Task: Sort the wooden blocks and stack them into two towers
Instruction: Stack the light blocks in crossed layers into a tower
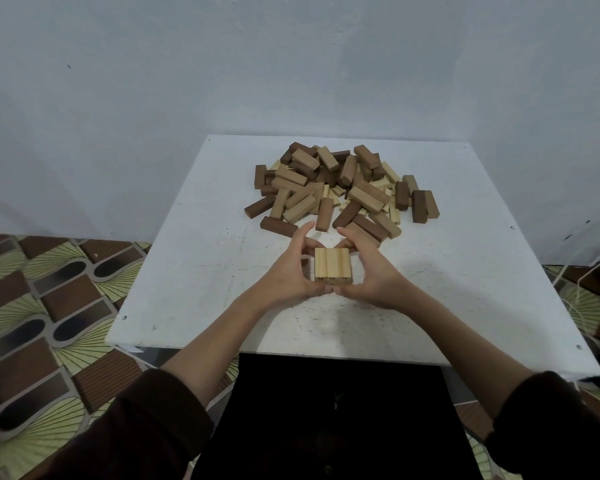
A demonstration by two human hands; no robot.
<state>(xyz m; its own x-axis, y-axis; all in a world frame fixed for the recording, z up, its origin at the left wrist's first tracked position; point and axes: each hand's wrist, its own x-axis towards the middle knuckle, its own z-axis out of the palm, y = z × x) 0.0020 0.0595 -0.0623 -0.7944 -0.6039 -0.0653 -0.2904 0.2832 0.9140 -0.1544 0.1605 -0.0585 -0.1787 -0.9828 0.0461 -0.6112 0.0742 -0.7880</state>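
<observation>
Head view: cupping a low stack of pale blocks [333, 267] from both sides with left hand [290, 271] and right hand [373, 277], fingers curled round its far edge, thumbs meeting at its near edge. Set mid-way on the white table [187, 271], just short of the mixed pile [336, 185] of pale, tan and dark blocks. Best squeezed evenly to bring the three top blocks flush, then let go gently, dragging none askew

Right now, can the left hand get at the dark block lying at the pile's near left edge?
Probably yes: the dark block lies just beyond the left hand, nothing between, though that hand must first release the pale stack.
</observation>
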